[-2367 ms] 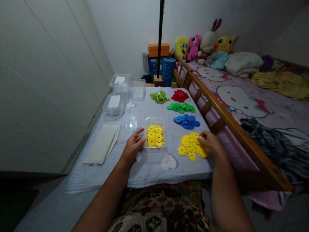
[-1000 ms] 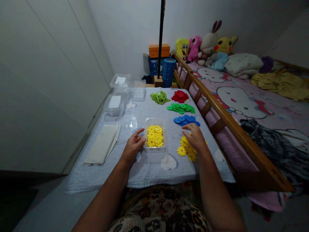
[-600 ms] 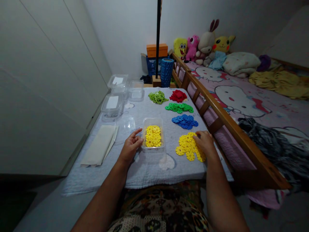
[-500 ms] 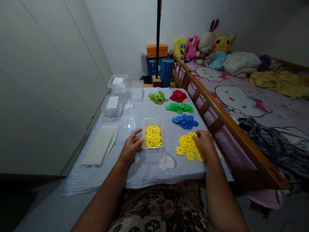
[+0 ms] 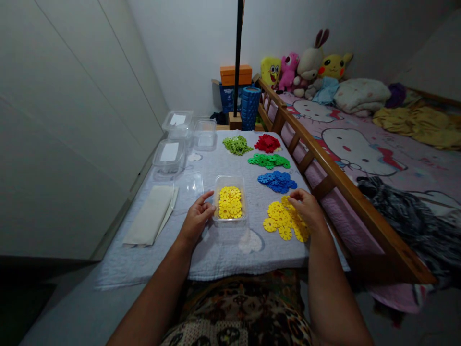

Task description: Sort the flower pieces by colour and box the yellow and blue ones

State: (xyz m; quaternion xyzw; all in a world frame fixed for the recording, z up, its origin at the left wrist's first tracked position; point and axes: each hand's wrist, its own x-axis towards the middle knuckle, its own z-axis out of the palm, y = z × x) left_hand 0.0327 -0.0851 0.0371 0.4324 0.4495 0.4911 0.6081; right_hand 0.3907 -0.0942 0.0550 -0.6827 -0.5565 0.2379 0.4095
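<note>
A clear plastic container [image 5: 230, 179] stands near the middle of the table, with yellow flower-shaped discs [image 5: 230, 203] lying in its bottom. Against its left wall rests my left hand [image 5: 197, 216], thumb and index finger apart, not wrapped round it. To the right spreads a loose pile of yellow flower-shaped discs [image 5: 281, 221]. My right hand [image 5: 306, 209] is over the pile's far right edge, its thumb and fingers pinched on a yellow disc [image 5: 285, 199]. The hand covers part of the pile.
Behind the yellow pile lie blue discs [image 5: 277, 181], green discs [image 5: 269, 161], red pieces [image 5: 267, 143] and light green pieces [image 5: 236, 144]. Lidded clear containers [image 5: 169, 154], a clear lid [image 5: 189, 183] and a folded cloth [image 5: 149, 216] are at left. A wooden bed rail [image 5: 324, 168] borders the right side.
My right hand has lifted slightly and shifted a little toward the far side, with a yellow disc now raised at its fingertips. My left hand stays beside the container.
</note>
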